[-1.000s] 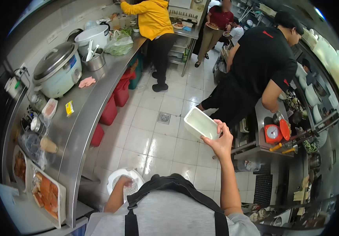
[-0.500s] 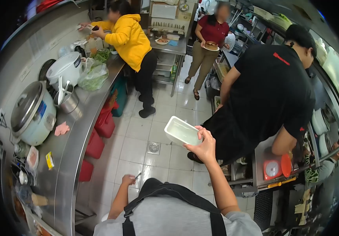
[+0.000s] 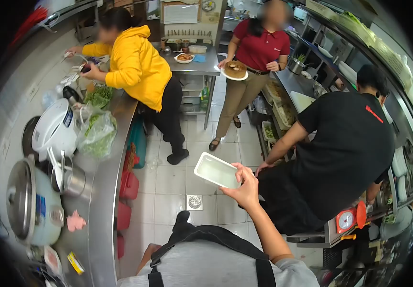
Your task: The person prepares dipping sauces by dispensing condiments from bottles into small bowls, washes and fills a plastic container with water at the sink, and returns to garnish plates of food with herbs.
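My right hand [image 3: 245, 190] grips the near right end of a white rectangular plastic tub [image 3: 212, 170], thumb and fingers pinching its rim. The tub is held out over the tiled floor, tilted so that its inside shows; the inside looks pale and translucent, with no contents I can make out. Low at the left of my body, only a small part of my left hand or wrist [image 3: 150, 251] shows beside the black apron strap. Its fingers are hidden, so what it holds cannot be seen.
A steel counter [image 3: 103, 210] on the left bears a rice cooker [image 3: 36, 210], a steel pot [image 3: 75, 181] and bagged greens [image 3: 96, 136]. A person in black [image 3: 345, 158] bends at the right counter. Ahead, someone in maroon carries a plated cake [image 3: 235, 70]; someone in yellow [image 3: 137, 67] leans left.
My view has moved forward along the aisle. My right hand still holds the tub. My left hand, earlier visible with a thin dark object, has dropped back mostly out of sight.
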A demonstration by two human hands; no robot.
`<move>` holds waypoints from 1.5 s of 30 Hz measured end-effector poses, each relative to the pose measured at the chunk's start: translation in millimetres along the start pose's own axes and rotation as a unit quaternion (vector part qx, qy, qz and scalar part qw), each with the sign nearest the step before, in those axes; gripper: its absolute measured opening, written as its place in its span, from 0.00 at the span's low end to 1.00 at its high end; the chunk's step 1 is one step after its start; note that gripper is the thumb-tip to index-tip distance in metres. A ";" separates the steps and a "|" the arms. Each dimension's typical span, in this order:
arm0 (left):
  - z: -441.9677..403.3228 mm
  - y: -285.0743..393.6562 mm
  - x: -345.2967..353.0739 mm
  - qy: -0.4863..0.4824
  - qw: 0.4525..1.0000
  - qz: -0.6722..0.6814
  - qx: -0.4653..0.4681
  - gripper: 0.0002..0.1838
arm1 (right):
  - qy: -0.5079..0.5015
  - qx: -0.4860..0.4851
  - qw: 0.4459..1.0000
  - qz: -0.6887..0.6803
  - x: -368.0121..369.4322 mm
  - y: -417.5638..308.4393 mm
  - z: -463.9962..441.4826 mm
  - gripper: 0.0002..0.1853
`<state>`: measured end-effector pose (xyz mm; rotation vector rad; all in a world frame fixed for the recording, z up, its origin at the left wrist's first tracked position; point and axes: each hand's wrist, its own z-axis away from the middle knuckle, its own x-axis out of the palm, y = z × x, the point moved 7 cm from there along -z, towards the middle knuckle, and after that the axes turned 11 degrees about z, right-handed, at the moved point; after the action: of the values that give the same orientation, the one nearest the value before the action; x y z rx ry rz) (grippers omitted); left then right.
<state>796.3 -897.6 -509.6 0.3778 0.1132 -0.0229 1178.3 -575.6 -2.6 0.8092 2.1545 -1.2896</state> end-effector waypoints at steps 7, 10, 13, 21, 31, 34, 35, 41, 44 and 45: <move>-82.3 234.6 -73.8 0.051 0.980 -0.104 0.160 0.07 | 0.052 0.031 0.998 0.032 44.6 -44.3 -28.4 0.30; -96.8 292.2 -84.2 0.004 0.974 0.034 0.226 0.10 | 0.063 0.051 0.996 0.026 58.8 -62.4 -27.9 0.29; -94.1 311.3 -83.5 -0.025 0.977 0.008 0.214 0.12 | 0.066 0.053 0.996 0.027 68.1 -79.3 -22.5 0.28; -53.1 258.6 -54.4 -0.110 0.983 -0.015 0.143 0.23 | 0.078 0.058 0.995 0.020 82.1 -117.5 19.1 0.26; -70.1 190.7 -109.5 -0.043 0.976 -0.039 0.210 0.18 | 0.055 0.116 0.992 0.008 96.3 -154.2 88.5 0.25; -70.6 201.2 -105.4 -0.076 0.961 -0.055 0.261 0.18 | 0.045 0.131 0.990 -0.003 98.3 -166.8 102.2 0.25; -72.4 204.7 -104.9 -0.083 0.962 -0.045 0.256 0.18 | 0.051 0.128 0.990 -0.009 98.8 -170.1 106.6 0.25; -80.5 205.9 -96.7 -0.118 0.973 -0.058 0.188 0.20 | 0.085 0.141 0.986 -0.025 99.1 -189.8 128.6 0.24; -75.6 202.0 -88.7 -0.138 0.972 -0.095 0.163 0.19 | 0.105 0.156 0.982 -0.010 99.1 -197.5 143.1 0.24; -76.2 201.3 -86.2 -0.141 0.974 -0.094 0.151 0.19 | 0.116 0.156 0.981 -0.005 97.0 -199.8 147.4 0.24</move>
<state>711.4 -682.3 -496.2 0.6625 -0.1386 -0.2820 986.0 -760.0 -11.1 1.1232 2.1592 -1.6374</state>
